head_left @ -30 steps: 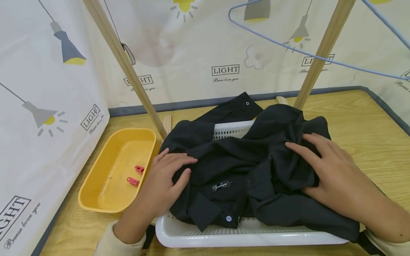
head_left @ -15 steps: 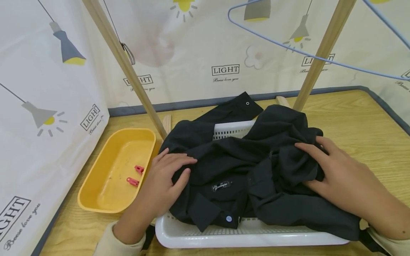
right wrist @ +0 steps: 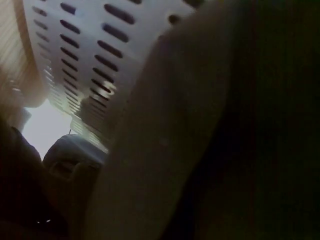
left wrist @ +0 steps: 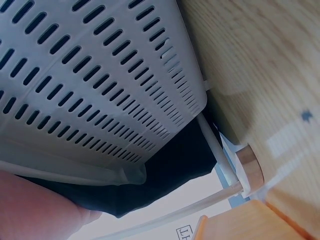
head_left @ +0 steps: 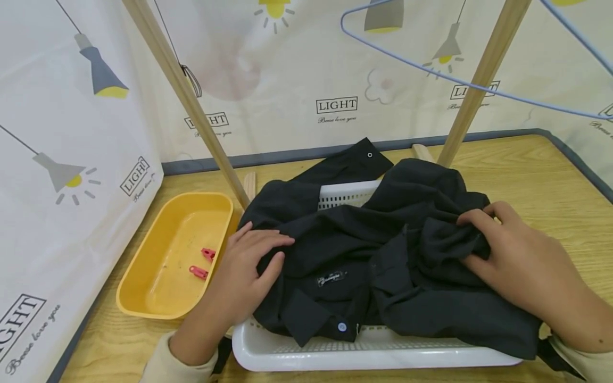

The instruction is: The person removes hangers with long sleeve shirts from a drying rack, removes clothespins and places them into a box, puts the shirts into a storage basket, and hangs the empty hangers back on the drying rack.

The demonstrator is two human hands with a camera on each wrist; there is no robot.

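A black collared shirt [head_left: 306, 234] lies bunched in a white slotted basket [head_left: 373, 360]. Its collar, with a label and a pale button, faces the near side, and a cuff hangs over the far rim. My left hand [head_left: 251, 274] rests on the shirt at the basket's left end, fingers loosely bent. At the right end my right hand [head_left: 522, 263] pinches a fold of the cloth between thumb and fingers. The left wrist view shows the basket's slotted wall [left wrist: 112, 97] and part of my left hand [left wrist: 40, 212]. The right wrist view is mostly dark.
To the left stands a yellow basin [head_left: 165, 255] holding red clothespins [head_left: 198, 272]. Two wooden poles [head_left: 201, 119] rise behind the basket. A blue wire hanger [head_left: 416, 64] hangs at upper right. Printed cloth [head_left: 287, 69] encloses the back and left of the wooden table [head_left: 541, 197].
My right hand has shifted right along the shirt and its fingers have curled in on the cloth, drawing that bunched part rightward. My left hand stays where it was.
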